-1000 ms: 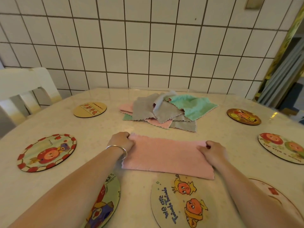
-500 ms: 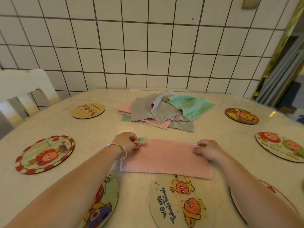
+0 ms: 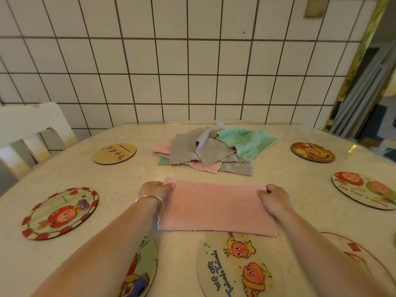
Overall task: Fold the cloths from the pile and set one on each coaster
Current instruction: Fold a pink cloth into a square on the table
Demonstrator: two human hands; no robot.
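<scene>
A pink cloth lies flat on the table as a wide rectangle, folded in half. My left hand pinches its far left corner and my right hand pinches its far right corner. Behind it sits the pile of cloths, grey, pink and green, loosely heaped. Round picture coasters ring the table: one at the near middle, one under my left forearm, one at the left, a small one at the far left, and three at the right.
A white chair stands at the table's left edge. A tiled wall rises just behind the table. A doorway with a gold-edged frame opens at the right.
Both hands drew inward along the cloth's far edge, then moved back out to its corners, pulling the folded pink cloth flat and a little wider.
</scene>
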